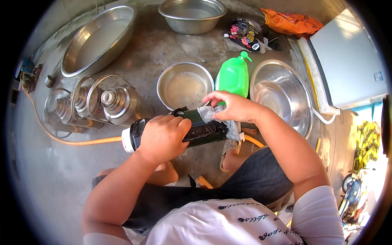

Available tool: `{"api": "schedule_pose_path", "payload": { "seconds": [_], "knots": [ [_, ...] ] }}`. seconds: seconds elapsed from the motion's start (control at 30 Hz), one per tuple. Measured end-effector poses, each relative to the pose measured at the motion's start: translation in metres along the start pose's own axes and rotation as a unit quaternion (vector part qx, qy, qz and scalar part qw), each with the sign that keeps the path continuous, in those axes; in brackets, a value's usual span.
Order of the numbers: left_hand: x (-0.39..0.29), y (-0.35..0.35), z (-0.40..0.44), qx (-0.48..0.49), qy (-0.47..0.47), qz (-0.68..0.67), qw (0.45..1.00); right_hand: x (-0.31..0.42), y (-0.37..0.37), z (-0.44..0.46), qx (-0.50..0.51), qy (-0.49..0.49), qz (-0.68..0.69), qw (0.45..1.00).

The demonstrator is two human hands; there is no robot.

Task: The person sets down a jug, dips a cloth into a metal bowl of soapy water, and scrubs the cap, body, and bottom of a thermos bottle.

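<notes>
A dark green and black thermos-like flask (202, 138) with a white end lies sideways above my lap. My left hand (165, 134) is closed over its left part, knuckles up. At the flask's right part, my right hand (232, 107) pinches a grey, silvery mesh cloth (208, 112) between thumb and fingers. The cloth rests against the flask and hangs down past its right end. Just beyond the flask stand a steel basin (185, 85) with cloudy water and a bright green pump jug (233, 76).
Several metal vacuum flasks (122, 104) stand at left, near a large oval tub (98, 45). Another basin (192, 14) is at the back, a shiny bowl (279, 96) at right. An orange hose (90, 142) crosses the floor. A white appliance (349, 57) stands far right.
</notes>
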State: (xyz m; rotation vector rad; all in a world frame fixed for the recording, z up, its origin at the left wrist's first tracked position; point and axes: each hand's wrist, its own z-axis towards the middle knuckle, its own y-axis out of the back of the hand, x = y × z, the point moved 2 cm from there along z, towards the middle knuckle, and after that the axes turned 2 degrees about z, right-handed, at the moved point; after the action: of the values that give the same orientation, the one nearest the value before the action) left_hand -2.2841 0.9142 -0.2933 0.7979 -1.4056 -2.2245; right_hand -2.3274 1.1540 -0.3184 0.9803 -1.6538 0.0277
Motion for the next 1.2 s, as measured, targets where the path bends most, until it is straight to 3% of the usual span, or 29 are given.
{"api": "schedule_pose_path", "payload": {
  "seconds": [0.03,0.1,0.23,0.3,0.33,0.43,0.5,0.57,0.6,0.63,0.73,0.83,0.9,0.97,1.0,1.1,1.13,1.2],
  "knots": [
    [-0.002,0.0,0.002,0.007,-0.007,-0.004,1.0,-0.009,-0.003,0.003,0.125,-0.112,0.099,0.981],
    [-0.005,0.002,0.004,0.015,-0.033,0.011,0.999,-0.013,-0.008,0.003,0.14,-0.109,0.074,0.981],
    [-0.004,-0.002,0.001,0.014,-0.028,-0.004,1.0,-0.023,-0.033,0.003,0.109,-0.099,0.067,0.987],
    [-0.001,-0.004,-0.001,0.028,-0.024,0.036,0.999,-0.027,-0.044,0.01,-0.006,-0.037,-0.053,0.998],
    [-0.003,-0.005,-0.001,0.032,-0.026,0.033,0.999,-0.017,-0.043,0.011,-0.033,-0.093,-0.037,0.994],
    [0.0,-0.004,0.003,0.034,-0.019,0.057,0.998,-0.026,-0.045,0.017,-0.077,-0.083,-0.03,0.993],
    [0.004,-0.004,0.001,0.019,-0.002,0.06,0.998,-0.029,-0.041,0.017,-0.087,-0.091,-0.041,0.991],
    [0.002,-0.001,0.0,0.018,0.001,0.062,0.998,-0.021,-0.036,0.011,0.041,-0.121,0.142,0.982],
    [0.002,-0.003,-0.002,0.019,0.005,0.056,0.998,-0.029,-0.039,0.012,0.036,-0.126,0.134,0.982],
    [0.001,-0.005,-0.001,0.022,0.003,0.05,0.999,-0.029,-0.041,0.009,0.029,-0.127,0.139,0.982],
    [0.0,-0.006,-0.002,0.025,-0.002,0.046,0.999,-0.037,-0.052,0.02,-0.019,-0.134,-0.014,0.991],
    [-0.001,0.001,0.002,0.01,0.016,0.018,1.0,-0.047,-0.043,0.026,-0.079,-0.183,-0.021,0.98],
    [0.0,0.004,0.004,0.001,0.035,0.018,0.999,-0.037,-0.035,0.022,-0.065,-0.169,0.02,0.983],
    [0.002,0.005,0.0,-0.008,0.071,0.021,0.997,-0.016,-0.032,0.015,-0.039,-0.033,0.055,0.997],
    [0.002,0.006,0.001,-0.02,0.069,0.017,0.997,-0.014,-0.031,0.011,-0.057,-0.027,0.051,0.997],
    [0.002,0.006,0.005,-0.028,0.053,0.013,0.998,-0.025,-0.022,0.021,-0.087,-0.096,-0.006,0.992],
    [0.002,0.005,0.005,-0.03,0.074,0.003,0.997,-0.025,-0.021,0.023,-0.159,-0.116,-0.058,0.979],
    [0.003,0.003,0.003,-0.032,0.097,-0.006,0.995,-0.028,-0.017,0.024,-0.2,-0.104,-0.006,0.974]
  ]
}}
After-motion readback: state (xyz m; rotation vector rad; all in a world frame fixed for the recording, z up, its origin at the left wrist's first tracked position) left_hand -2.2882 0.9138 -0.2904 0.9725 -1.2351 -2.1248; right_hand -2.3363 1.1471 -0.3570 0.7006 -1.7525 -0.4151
